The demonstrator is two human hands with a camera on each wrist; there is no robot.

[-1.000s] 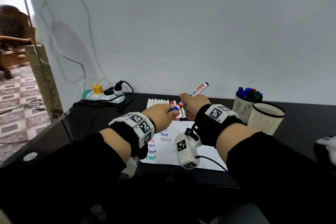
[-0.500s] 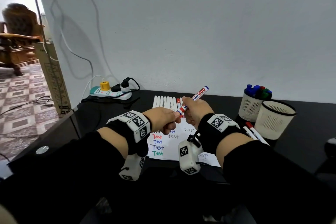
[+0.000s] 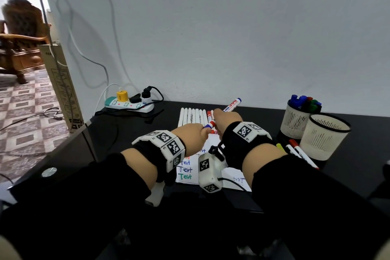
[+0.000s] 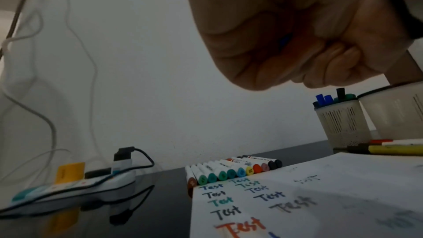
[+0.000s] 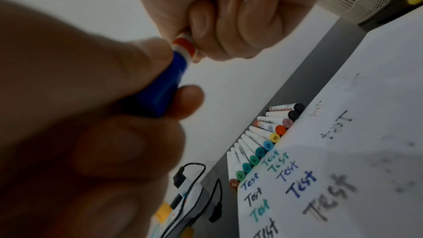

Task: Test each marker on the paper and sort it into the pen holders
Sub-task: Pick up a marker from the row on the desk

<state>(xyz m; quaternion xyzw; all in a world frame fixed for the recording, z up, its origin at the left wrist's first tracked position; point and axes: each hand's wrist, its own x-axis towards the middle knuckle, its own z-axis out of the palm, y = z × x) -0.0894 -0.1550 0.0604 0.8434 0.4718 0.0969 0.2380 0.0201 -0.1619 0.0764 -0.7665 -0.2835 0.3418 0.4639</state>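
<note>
**Cap end left, barrel up to the right**

My left hand [image 3: 191, 133] pinches the blue cap [image 5: 160, 93]; my right hand [image 3: 226, 121] is curled round the marker [image 3: 231, 106], slanting above the paper [image 4: 320, 196]. Right of me, the far pen holder [image 3: 295, 121] carries markers; the near pen holder [image 3: 322, 139] shows none.

Lying at the middle of the table [image 3: 348, 154]: the paper [image 3: 232, 181], with a row of markers [image 3: 192, 116] sitting side by side along its far edge. Standing right of the paper: two pen holders [image 3: 295, 122], the farther one holding markers, the nearer holder [image 3: 322, 139] just before it. Resting between paper and nearer holder: loose markers [image 3: 299, 152]. Sitting far left, against the wall: a power strip [image 3: 128, 105].
</note>
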